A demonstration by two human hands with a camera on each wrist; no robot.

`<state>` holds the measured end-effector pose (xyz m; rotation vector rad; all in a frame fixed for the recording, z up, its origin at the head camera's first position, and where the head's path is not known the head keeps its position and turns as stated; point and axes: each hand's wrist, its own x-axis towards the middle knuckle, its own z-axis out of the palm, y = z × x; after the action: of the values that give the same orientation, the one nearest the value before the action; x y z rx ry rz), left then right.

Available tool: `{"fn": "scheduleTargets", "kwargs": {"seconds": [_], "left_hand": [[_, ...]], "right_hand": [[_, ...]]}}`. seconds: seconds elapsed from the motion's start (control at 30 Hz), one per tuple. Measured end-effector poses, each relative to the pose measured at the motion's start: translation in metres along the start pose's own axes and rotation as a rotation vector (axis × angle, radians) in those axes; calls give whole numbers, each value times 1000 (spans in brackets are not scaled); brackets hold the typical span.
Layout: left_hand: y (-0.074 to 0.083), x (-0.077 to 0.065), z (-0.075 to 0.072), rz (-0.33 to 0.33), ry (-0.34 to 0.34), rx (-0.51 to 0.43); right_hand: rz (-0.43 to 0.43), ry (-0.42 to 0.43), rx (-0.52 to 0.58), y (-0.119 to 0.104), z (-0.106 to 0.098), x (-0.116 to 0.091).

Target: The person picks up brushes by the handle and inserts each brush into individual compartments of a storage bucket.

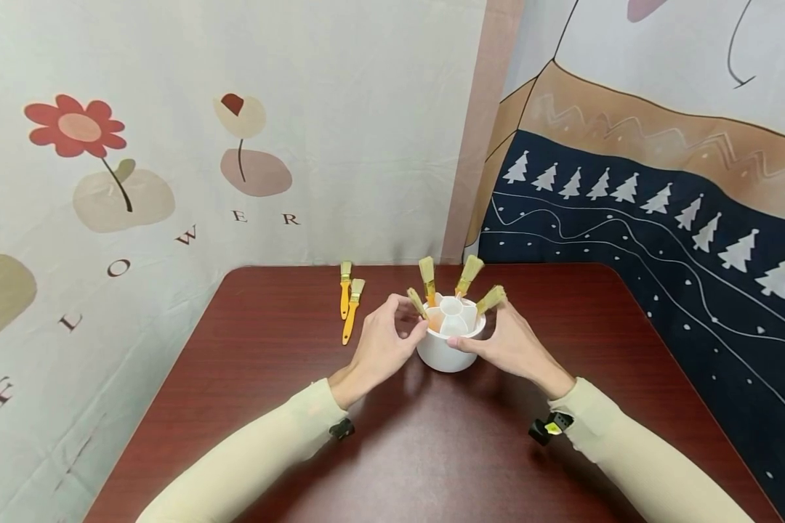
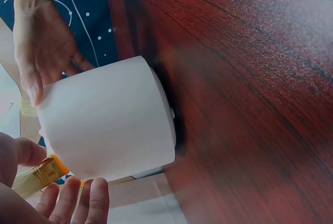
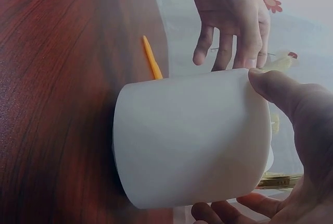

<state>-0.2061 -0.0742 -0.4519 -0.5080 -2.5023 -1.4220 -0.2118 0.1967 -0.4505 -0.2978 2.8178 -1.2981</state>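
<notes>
We see a white compartmented brush holder (image 1: pixel 448 356) upright at the far part of the dark red table (image 1: pixel 471 457), with four standing paintbrushes (image 1: pixel 427 272) leaning outward from its compartments. Our right hand (image 1: pixel 520 347) grips the holder, thumb on the near rim, fingers round the right side; our left hand (image 1: pixel 381 340) curves about the left side, thumb and fingers on either side of one brush, though we cannot tell whether it pinches brush or wall. We judge the step in hand to be loading and settling the brushes, with two loose paintbrushes (image 1: pixel 352 314) lying close together at the far left. The next move would seem to call for freeing our left hand to lift one, handle down, into a near compartment, while our right hand steadies the wall. Hidden from us are the handle ends inside the compartments and the left fingertips in the head view; shadow obscures the base's contact, and the left wrist view cuts off our left hand.
</notes>
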Motion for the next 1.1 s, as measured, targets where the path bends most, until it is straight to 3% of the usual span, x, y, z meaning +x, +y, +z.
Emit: {"fn": "scheduleTargets", "kwargs": {"seconds": [0.7, 0.93, 1.1], "left_hand": [[-9, -9, -34, -18, 13, 26], [-20, -9, -49, -50, 39, 67], [-36, -7, -58, -47, 37, 129]], "right_hand": [[35, 29, -28, -8, 11, -4], [-22, 25, -31, -6, 12, -3], [-27, -15, -28, -3, 5, -2]]}}
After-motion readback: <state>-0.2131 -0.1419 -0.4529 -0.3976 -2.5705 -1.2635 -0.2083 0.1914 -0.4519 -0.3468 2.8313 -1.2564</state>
